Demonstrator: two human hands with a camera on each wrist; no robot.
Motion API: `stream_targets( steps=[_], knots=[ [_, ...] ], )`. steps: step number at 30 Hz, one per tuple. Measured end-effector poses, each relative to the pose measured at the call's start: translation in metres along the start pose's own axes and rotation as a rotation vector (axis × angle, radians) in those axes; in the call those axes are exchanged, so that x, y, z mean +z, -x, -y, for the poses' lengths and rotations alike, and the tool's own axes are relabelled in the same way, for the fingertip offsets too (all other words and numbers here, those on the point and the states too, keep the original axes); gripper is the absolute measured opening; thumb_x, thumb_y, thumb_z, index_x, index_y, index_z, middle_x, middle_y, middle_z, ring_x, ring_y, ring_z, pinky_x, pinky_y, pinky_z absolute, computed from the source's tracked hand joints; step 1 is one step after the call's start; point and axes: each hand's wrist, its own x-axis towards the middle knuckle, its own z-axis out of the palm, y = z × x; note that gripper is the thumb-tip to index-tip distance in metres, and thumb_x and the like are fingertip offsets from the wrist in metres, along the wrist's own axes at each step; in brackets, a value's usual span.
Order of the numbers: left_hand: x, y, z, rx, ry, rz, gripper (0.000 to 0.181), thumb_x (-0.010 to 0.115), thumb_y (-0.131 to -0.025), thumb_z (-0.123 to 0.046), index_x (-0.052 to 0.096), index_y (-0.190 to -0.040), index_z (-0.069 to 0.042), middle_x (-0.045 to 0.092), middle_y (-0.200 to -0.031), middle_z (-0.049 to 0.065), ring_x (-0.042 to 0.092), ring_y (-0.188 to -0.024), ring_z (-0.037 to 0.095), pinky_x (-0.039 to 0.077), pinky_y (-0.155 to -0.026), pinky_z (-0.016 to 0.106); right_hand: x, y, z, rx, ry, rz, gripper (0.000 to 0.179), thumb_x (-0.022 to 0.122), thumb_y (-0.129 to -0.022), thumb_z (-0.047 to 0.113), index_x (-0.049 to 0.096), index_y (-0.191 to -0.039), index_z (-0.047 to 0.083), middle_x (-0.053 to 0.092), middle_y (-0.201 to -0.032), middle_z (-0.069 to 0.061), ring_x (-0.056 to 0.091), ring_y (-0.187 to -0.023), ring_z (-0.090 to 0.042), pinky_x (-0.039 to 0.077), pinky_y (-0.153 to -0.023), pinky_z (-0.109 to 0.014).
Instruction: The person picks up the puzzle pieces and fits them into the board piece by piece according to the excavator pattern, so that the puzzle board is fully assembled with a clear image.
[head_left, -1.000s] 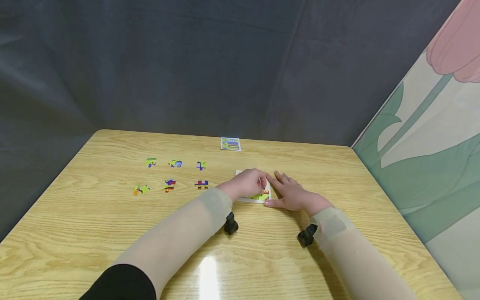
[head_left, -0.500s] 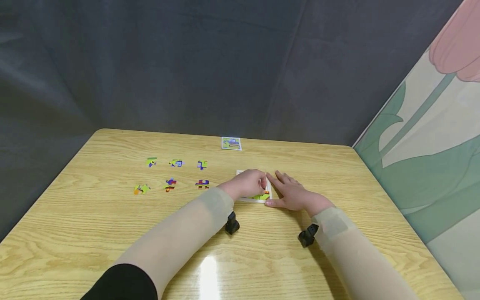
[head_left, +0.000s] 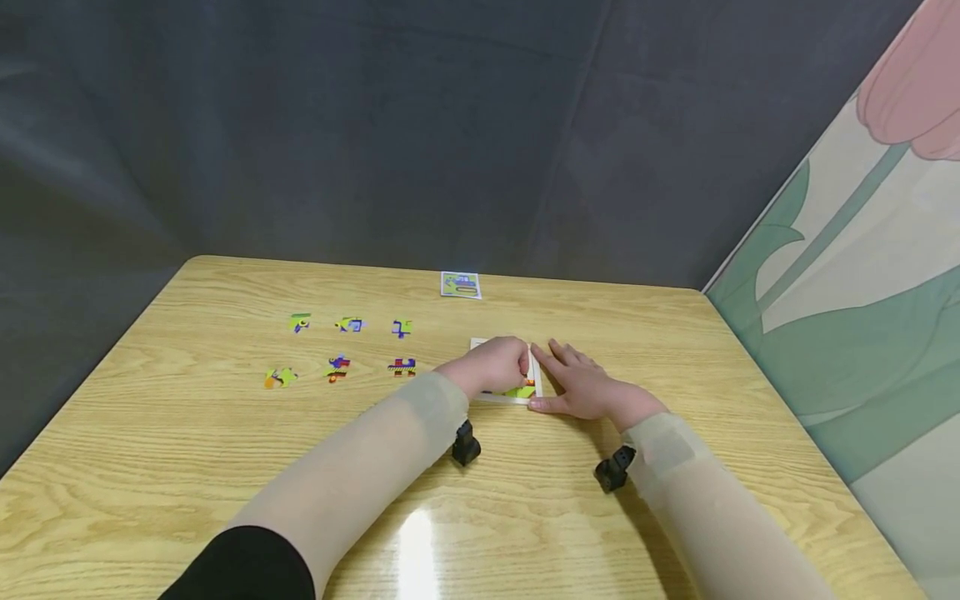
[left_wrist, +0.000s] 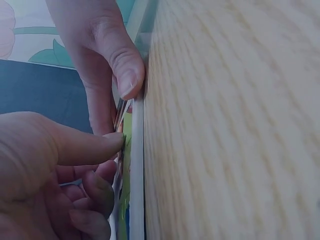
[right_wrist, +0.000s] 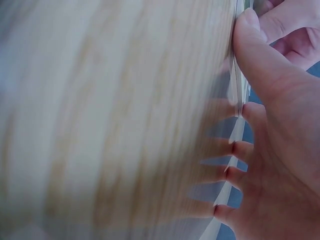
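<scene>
A small white-framed puzzle tray [head_left: 504, 399] lies on the table, with green and orange picture areas visible inside. My left hand [head_left: 495, 365] covers most of it. In the left wrist view, the left thumb [left_wrist: 107, 145] and curled fingers meet low over the tray at what looks like a puzzle piece, mostly hidden by the hand. My right hand [head_left: 581, 387] lies with spread fingers along the tray's right side. Its thumb [right_wrist: 248, 30] touches the near corner of the frame, and its other fingertips rest on the table.
Left of the tray lie several loose puzzle pieces in two rows, among them a striped piece [head_left: 402, 367] and a green-orange piece [head_left: 280, 378]. A picture card [head_left: 461, 285] sits by the far table edge. A dark curtain [head_left: 375, 133] hangs behind.
My left hand stays over the same part of the tray; its fingers have curled in and pressed down slightly. The right hand holds its place.
</scene>
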Motion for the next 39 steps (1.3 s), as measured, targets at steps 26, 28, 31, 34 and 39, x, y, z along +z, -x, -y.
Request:
stream_targets(
  steps=[26, 28, 31, 34, 39],
  knots=[
    [-0.05, 0.046, 0.01, -0.016, -0.05, -0.086, 0.022, 0.067, -0.094, -0.02, 0.059, -0.112, -0.012, 0.06, -0.096, 0.002, 0.057, -0.085, 0.019, 0.045, -0.077, 0.035, 0.002, -0.007, 0.0, 0.016, 0.02, 0.006, 0.096, 0.055, -0.09, 0.064, 0.011, -0.159, 0.015, 0.005, -0.161, -0.023, 0.007, -0.144, -0.049, 0.015, -0.109, -0.066],
    [-0.067, 0.062, 0.021, -0.036, -0.039, -0.111, 0.024, 0.067, -0.094, -0.02, 0.059, -0.114, -0.01, 0.06, -0.098, 0.004, 0.057, -0.087, 0.021, 0.046, -0.08, 0.037, 0.002, -0.008, 0.001, 0.018, 0.024, 0.006, 0.096, 0.055, -0.09, 0.065, 0.011, -0.159, 0.015, 0.005, -0.161, -0.023, 0.007, -0.144, -0.048, 0.015, -0.109, -0.066],
    [-0.092, 0.089, 0.046, -0.079, -0.031, -0.147, 0.025, 0.067, -0.094, -0.018, 0.06, -0.116, -0.008, 0.061, -0.103, 0.008, 0.057, -0.092, 0.024, 0.046, -0.082, 0.041, 0.001, -0.008, 0.001, 0.022, 0.028, 0.017, 0.097, 0.055, -0.089, 0.066, 0.009, -0.16, 0.017, 0.003, -0.162, -0.022, 0.006, -0.145, -0.048, 0.015, -0.109, -0.066],
    [-0.112, 0.117, 0.078, -0.127, -0.02, -0.173, 0.027, 0.065, -0.095, -0.016, 0.06, -0.119, -0.004, 0.061, -0.107, 0.012, 0.058, -0.096, 0.028, 0.046, -0.083, 0.045, 0.0, -0.009, 0.001, 0.033, 0.03, 0.028, 0.098, 0.055, -0.088, 0.067, 0.009, -0.16, 0.019, 0.003, -0.162, -0.021, 0.006, -0.145, -0.047, 0.015, -0.109, -0.066],
    [-0.134, 0.159, 0.126, -0.174, -0.02, -0.167, 0.03, 0.065, -0.095, -0.014, 0.062, -0.119, 0.004, 0.063, -0.111, 0.021, 0.059, -0.103, 0.037, 0.046, -0.085, 0.053, -0.002, -0.009, 0.0, 0.048, 0.035, 0.037, 0.098, 0.055, -0.088, 0.068, 0.01, -0.16, 0.019, 0.003, -0.162, -0.02, 0.007, -0.145, -0.047, 0.015, -0.109, -0.065]
  ],
)
